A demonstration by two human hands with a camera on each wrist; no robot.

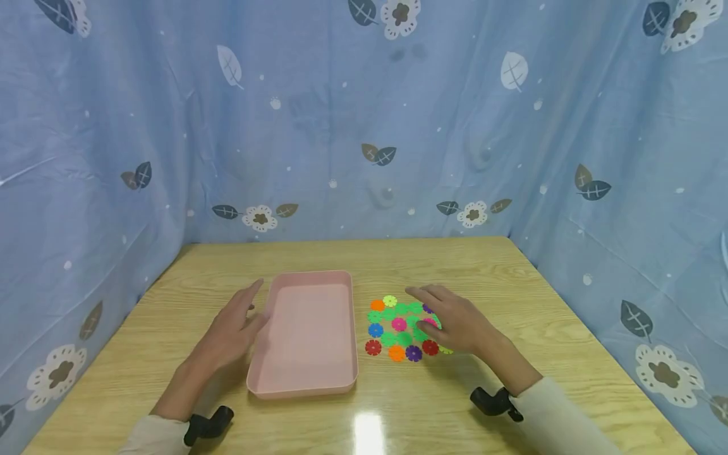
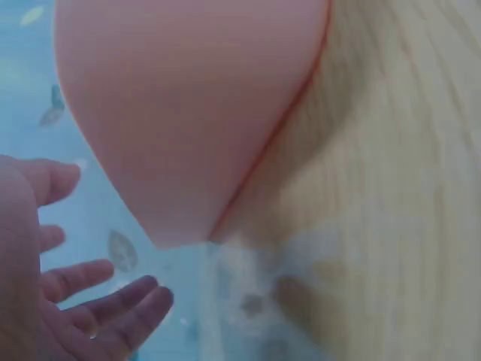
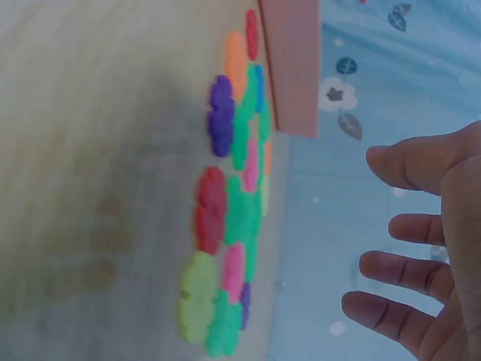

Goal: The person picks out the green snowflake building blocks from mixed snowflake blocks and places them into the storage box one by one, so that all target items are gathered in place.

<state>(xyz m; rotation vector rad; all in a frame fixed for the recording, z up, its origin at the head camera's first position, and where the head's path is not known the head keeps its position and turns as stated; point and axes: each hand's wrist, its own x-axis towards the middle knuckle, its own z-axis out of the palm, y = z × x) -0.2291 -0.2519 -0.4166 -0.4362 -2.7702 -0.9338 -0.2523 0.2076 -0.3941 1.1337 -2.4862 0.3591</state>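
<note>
A shallow pink tray [image 1: 307, 328] lies on the wooden table, its inside bare. Just left of it hovers my left hand [image 1: 230, 332], fingers extended and holding nothing; in the left wrist view those spread fingers [image 2: 113, 316] are apart from the tray's side wall [image 2: 195, 98]. To the tray's right lies a patch of flat, notched plastic flower discs in green, red [image 1: 373, 347], orange [image 1: 396, 353], blue [image 1: 375, 330], purple, pink and yellow. My right hand [image 1: 457, 321] is above the right part of this patch, hiding some discs. Its fingers look relaxed and grip nothing in the right wrist view.
The light wooden table [image 1: 443, 259] reaches back to a blue curtain [image 1: 318, 139] with leaves and flowers, which also encloses both sides. A black wrist mount [image 1: 207, 426] is on the left arm and another black mount [image 1: 493, 402] on the right.
</note>
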